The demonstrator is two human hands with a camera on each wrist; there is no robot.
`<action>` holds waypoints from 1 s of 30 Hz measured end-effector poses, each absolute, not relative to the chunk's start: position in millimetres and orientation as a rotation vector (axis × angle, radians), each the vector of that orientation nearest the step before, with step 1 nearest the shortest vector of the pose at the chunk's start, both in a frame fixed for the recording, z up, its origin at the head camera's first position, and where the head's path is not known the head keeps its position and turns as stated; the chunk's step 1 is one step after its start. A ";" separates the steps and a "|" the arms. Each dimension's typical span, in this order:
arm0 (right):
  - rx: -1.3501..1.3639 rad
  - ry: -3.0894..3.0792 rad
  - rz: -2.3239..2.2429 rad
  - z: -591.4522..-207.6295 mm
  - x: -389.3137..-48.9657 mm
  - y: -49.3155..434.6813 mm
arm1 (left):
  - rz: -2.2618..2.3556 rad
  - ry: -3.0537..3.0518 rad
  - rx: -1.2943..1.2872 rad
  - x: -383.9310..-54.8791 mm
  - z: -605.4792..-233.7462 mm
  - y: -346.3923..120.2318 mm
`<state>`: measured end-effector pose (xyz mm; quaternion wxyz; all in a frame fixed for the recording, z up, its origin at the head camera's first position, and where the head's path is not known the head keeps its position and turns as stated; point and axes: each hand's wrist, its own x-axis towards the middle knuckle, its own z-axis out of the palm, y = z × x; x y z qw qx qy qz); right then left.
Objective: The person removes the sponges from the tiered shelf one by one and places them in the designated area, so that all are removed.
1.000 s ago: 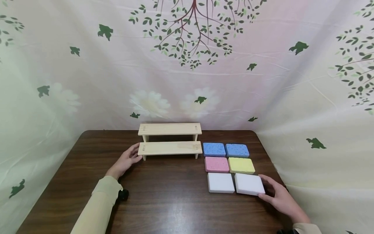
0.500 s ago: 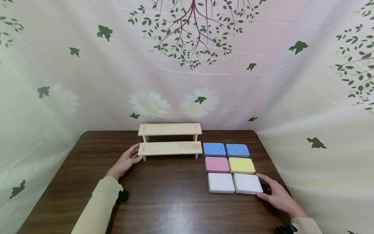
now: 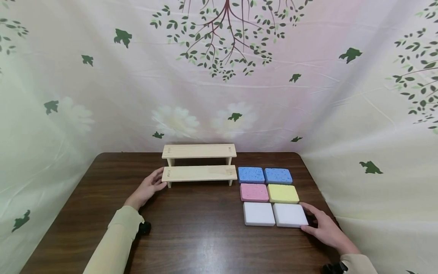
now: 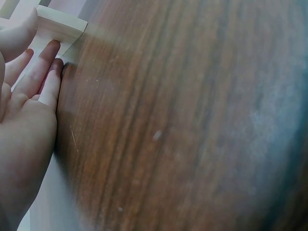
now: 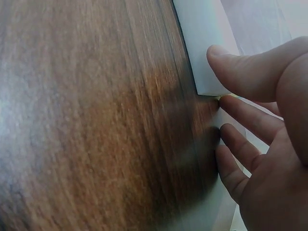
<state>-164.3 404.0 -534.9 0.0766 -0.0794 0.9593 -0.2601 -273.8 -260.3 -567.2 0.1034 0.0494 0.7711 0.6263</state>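
Observation:
On the right of the table lie two blue sponges (image 3: 264, 175), a pink sponge (image 3: 254, 193), a yellow sponge (image 3: 283, 194) and two smooth white sponges, in rows of two. My right hand (image 3: 326, 230) holds the right-hand white sponge (image 3: 290, 215) at its right end. The thumb (image 5: 221, 55) lies along the near side, the index fingertip at the far corner; the other fingers curve beside it. The left white sponge (image 3: 259, 214) lies beside it. My left hand (image 3: 145, 190) touches the left end of the front wooden stand (image 3: 199, 173), fingers (image 4: 38, 72) loosely extended.
Behind the front stand is a taller wooden step (image 3: 199, 151), at the table's back edge. Dark wood-grain table (image 3: 191, 236) stretches toward me. Printed cloth (image 3: 205, 95) with leaves and birds hangs behind and at both sides.
The right hand has slid its white sponge slightly left, against the other white one, and straightened it. During the last half second both hands have stayed put.

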 end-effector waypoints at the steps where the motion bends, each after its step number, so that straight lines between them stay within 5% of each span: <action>1: -0.240 2.876 -0.773 -535.0 -164.7 404.1 | 1.849 2.273 0.144 -273.7 -567.3 -260.4; 30: -0.251 2.953 -0.805 -529.6 -158.1 415.2 | 1.846 2.306 0.185 -269.4 -570.9 -253.2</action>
